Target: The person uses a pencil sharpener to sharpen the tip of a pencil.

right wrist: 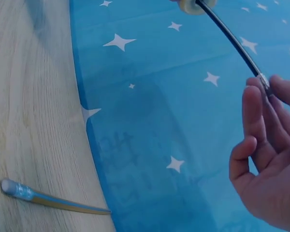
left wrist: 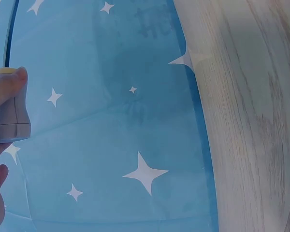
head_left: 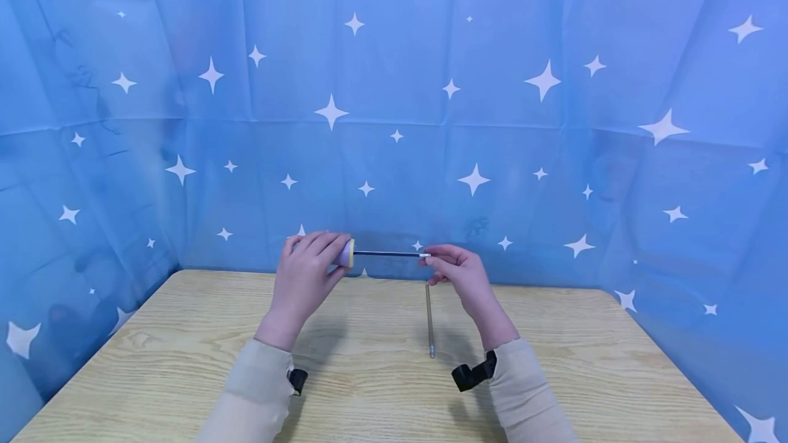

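Note:
My left hand (head_left: 306, 272) grips a lavender pencil sharpener (left wrist: 12, 118) with a yellow rim, held level above the far part of the table. A dark pencil (head_left: 388, 253) runs from the sharpener's yellow end across to my right hand (head_left: 462, 279). That hand pinches the pencil's silvery end between thumb and fingers, as the right wrist view also shows. The pencil's other end is hidden inside the sharpener. Below, a second, tan pencil (head_left: 429, 320) lies on the table, its eraser end toward me.
A light wood-grain table (head_left: 369, 388) spreads beneath both hands. Blue cloth with white stars (head_left: 394, 74) hangs behind it and along both sides. A black wrist camera (head_left: 474, 373) sits on the right wrist and another (head_left: 298, 381) on the left.

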Available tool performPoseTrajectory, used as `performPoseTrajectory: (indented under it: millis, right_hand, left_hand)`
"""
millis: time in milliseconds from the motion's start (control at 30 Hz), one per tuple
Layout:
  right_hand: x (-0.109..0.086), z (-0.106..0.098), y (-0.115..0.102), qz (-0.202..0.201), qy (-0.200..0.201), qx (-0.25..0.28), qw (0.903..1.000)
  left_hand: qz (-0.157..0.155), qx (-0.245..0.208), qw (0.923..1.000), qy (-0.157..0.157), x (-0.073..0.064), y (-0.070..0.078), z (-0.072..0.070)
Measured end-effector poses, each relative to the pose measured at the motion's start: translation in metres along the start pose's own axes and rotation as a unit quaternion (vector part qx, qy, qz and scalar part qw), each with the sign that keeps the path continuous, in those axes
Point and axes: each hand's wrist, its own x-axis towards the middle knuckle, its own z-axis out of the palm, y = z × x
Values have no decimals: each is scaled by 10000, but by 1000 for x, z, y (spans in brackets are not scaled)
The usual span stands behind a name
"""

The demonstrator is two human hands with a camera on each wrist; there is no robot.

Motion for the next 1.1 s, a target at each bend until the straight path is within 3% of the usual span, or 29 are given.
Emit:
performPoseTrajectory:
  millis: [233,600,900,1100]
  right_hand:
    - [0,3,0,-308,-64,-507,9982]
    - [-1,1,3,-1099,305,-1060,9878]
    - [-4,1,3,-1122,552,-1739,9768]
    - [-4,2,2,-1194,616,-1762,9751]
  left_hand:
    - [-39,-17,10000,5,-1,0,-1]
    - [65,-6,10000,30,1,2,5]
    - [134,33,9998,127,2,4,3]
    - [168,49,9996,233,3,4,4]
